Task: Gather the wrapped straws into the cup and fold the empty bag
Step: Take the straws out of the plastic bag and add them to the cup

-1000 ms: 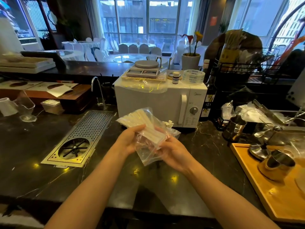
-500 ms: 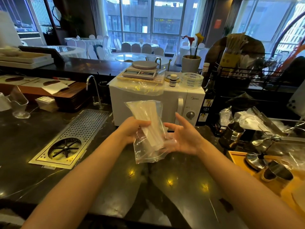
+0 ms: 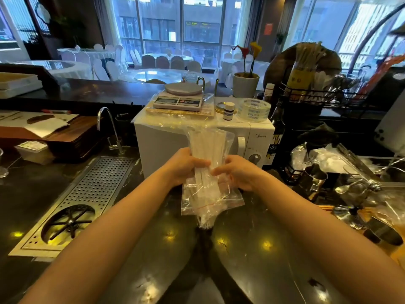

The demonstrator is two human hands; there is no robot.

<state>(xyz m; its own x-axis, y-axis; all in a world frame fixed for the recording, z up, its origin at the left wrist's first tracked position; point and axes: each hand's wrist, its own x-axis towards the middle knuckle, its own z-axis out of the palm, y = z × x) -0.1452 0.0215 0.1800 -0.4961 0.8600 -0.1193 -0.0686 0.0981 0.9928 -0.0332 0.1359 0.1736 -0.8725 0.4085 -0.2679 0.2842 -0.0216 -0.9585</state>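
Above the dark counter [image 3: 131,270], left hand [image 3: 186,166] and right hand [image 3: 237,174] both clasp the upright bag [image 3: 210,194] of wrapped straws [image 3: 206,150].

restaurant bar | dark counter [image 3: 135,255] | glass rinser tray [image 3: 87,200] | banquet tables [image 3: 166,73] behind

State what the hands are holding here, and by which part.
Both hands, left hand and right hand, grip the clear bag of wrapped straws around its middle, one on each side.
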